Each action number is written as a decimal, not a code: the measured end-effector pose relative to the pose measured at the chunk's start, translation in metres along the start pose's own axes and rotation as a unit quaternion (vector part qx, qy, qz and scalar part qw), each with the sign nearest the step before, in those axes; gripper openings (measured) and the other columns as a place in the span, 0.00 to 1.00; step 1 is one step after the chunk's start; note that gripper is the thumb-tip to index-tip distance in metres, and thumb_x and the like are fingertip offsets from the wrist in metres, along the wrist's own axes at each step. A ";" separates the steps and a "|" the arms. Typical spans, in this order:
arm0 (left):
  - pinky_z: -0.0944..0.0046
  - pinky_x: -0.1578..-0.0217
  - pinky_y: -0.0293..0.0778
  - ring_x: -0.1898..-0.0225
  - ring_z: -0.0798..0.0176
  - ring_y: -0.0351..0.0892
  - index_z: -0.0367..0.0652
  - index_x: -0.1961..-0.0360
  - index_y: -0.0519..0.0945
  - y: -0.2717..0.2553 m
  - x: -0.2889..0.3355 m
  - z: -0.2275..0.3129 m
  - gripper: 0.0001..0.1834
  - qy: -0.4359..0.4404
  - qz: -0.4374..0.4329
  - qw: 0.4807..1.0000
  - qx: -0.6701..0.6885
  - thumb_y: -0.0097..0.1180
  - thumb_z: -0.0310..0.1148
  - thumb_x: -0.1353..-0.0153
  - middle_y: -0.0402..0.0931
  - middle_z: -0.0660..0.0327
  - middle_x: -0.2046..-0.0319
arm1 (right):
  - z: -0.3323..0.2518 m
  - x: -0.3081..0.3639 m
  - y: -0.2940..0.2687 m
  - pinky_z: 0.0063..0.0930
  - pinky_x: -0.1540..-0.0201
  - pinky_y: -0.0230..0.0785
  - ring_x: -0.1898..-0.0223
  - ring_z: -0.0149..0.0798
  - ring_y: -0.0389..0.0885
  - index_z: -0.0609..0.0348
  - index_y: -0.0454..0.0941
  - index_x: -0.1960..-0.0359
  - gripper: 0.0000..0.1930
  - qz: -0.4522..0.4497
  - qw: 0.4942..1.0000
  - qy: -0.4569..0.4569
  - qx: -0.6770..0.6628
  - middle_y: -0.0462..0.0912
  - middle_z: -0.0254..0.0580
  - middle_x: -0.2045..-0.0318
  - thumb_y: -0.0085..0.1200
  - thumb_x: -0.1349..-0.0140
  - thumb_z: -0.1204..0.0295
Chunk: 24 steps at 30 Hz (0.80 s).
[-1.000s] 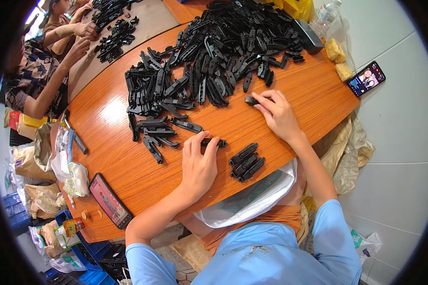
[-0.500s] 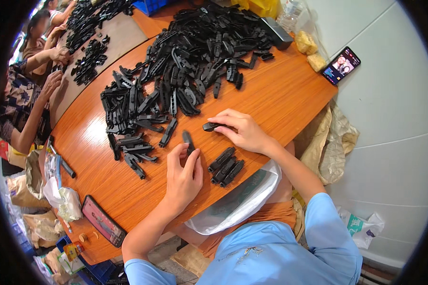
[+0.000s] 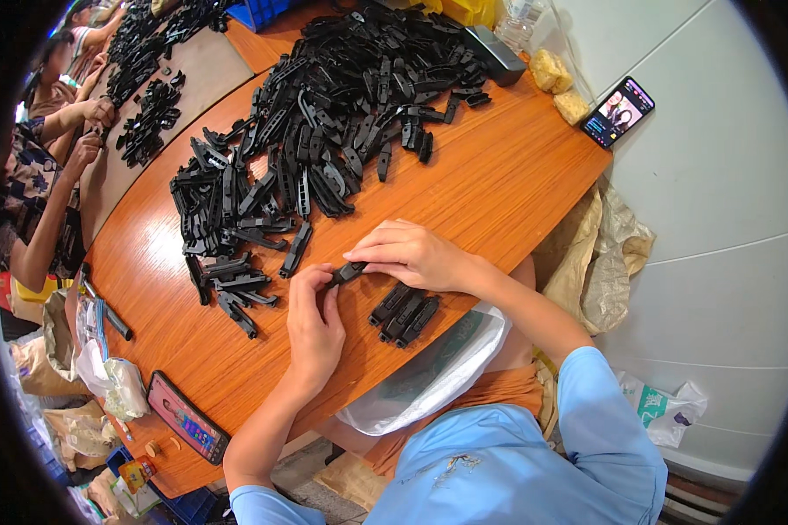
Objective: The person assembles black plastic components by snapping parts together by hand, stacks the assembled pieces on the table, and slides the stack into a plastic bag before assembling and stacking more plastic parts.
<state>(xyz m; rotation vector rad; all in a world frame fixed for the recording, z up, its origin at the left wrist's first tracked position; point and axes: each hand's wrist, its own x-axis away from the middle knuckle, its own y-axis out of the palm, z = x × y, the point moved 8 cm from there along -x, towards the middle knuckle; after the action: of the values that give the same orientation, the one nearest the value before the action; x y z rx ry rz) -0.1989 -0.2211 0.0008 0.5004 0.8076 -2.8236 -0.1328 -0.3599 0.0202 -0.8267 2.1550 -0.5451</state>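
Observation:
Between my two hands is a small, long black plastic part (image 3: pixel 348 273), held just above the wooden table. My left hand (image 3: pixel 317 322) pinches its left end between thumb and fingers. My right hand (image 3: pixel 416 254) closes on the other end, fingertips pressed together. Whether this is one piece or two joined pieces I cannot tell. Close below my right hand, a few similar black parts (image 3: pixel 403 313) lie side by side near the table edge. Beyond my hands spreads a large heap of loose black plastic parts (image 3: pixel 324 149).
A phone (image 3: pixel 186 416) lies at the table's left edge; another phone (image 3: pixel 618 112) leans at the far right. A dark grey box (image 3: pixel 494 54) borders the heap. Below the table edge hangs a white sack (image 3: pixel 438 376). At the far left, other people's hands (image 3: pixel 92 131) handle black parts.
My right hand has moved left and nearer, bringing its black part against the one in my left hand. My left hand has shifted slightly left. The view has moved a little.

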 end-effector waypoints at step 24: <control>0.57 0.40 0.67 0.35 0.46 0.64 0.26 0.39 0.66 0.021 0.015 0.030 0.33 0.121 -0.122 0.954 -0.248 0.45 0.09 0.51 0.63 0.43 0.37 | 0.009 0.003 0.008 0.35 0.48 0.71 0.49 0.42 0.80 0.56 0.83 0.56 0.15 -0.009 1.000 0.018 -0.017 0.84 0.41 0.57 0.64 0.48 0.72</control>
<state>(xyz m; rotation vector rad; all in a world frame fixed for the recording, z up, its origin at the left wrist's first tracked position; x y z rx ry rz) -0.2155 -0.2552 0.0094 0.7055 1.6704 -2.6372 -0.1309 -0.3579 0.0087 -0.8601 2.1967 -0.5380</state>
